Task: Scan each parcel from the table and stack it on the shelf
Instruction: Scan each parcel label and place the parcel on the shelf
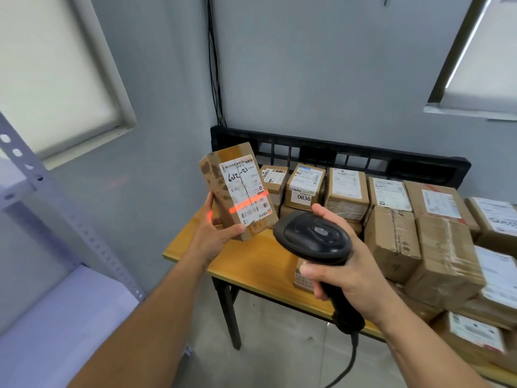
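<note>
Held parcel (237, 191): oblong brown carton, taped, gripped on end by the left hand (212, 233) above the table (251, 264) corner, tilted. Its white label faces the scanner (316, 236), and a red scan line crosses the label just above the barcode. The scanner is black and corded, held in the right hand (347, 278). Remaining parcels (391, 242): labelled brown cartons stacked on the table. Shelf (56, 317): grey perforated frame at left.

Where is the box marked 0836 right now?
In the head view, the box marked 0836 sits centre frame in the back row on the table, just right of the held parcel and beyond the scanner.
</note>
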### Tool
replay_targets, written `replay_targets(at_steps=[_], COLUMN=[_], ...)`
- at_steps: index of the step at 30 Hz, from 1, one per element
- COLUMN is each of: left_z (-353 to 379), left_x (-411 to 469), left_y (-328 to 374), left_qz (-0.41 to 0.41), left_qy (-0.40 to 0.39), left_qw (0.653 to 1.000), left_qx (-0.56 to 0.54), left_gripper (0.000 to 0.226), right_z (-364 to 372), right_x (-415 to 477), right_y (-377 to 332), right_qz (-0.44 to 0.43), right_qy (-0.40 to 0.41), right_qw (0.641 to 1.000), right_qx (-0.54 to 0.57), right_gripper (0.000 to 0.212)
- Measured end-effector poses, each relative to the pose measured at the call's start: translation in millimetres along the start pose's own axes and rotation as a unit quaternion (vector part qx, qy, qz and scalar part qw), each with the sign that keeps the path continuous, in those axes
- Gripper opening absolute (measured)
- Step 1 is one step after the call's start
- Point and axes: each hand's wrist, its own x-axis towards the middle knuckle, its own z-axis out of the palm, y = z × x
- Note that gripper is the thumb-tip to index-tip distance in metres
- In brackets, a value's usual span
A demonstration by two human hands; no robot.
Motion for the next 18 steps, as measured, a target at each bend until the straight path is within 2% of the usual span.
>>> replay_targets(at_steps=[18], left_z=[27.4], left_x=[-26.4], left_y=[14.7], left_qz=[0.019], left_qy=[0.048], left_qw=[0.998], left_qx=[0.025], left_gripper=[0.106], right_z=[-37.6], right_x=[-22.7], right_y=[8.6], right_qz=[-0.002], right_qy=[-0.013], right_qw=[1.000], right_qx=[0.006], right_gripper=[0.090])
